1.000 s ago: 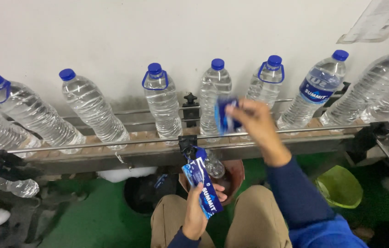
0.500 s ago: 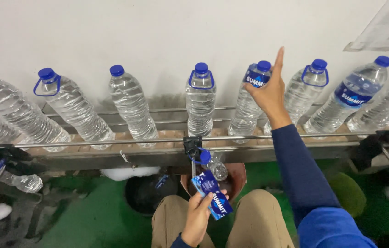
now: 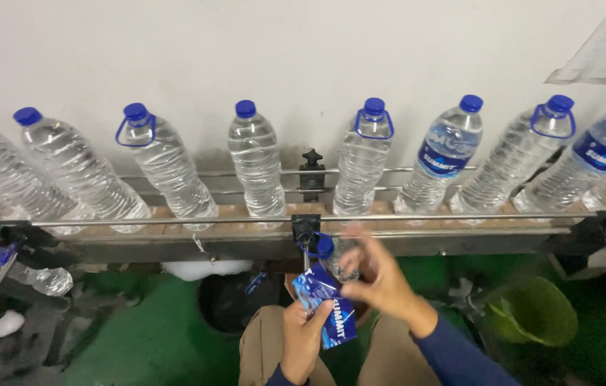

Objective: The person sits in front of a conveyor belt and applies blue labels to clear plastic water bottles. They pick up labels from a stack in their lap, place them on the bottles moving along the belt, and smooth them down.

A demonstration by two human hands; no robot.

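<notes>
My left hand (image 3: 301, 337) holds a stack of blue label sleeves (image 3: 326, 311) over my lap. My right hand (image 3: 380, 275) is down beside it, blurred, with its fingertips pinching the top edge of the sleeves. A small bottle with a blue cap (image 3: 333, 256) stands just behind the hands, below the conveyor. Above them a row of clear water bottles with blue caps rides the conveyor (image 3: 231, 213). One labelled bottle (image 3: 440, 154) stands to the right of an unlabelled bottle (image 3: 363, 157) straight ahead.
A white wall backs the conveyor, and metal guide rails (image 3: 174, 222) run along its front. A green bucket (image 3: 537, 309) sits on the green floor at the right. A loose bottle (image 3: 38, 277) lies under the conveyor at the left.
My right hand has come down from the labelled bottle on the conveyor to the sleeves in my left hand. The bottles have shifted to the right.
</notes>
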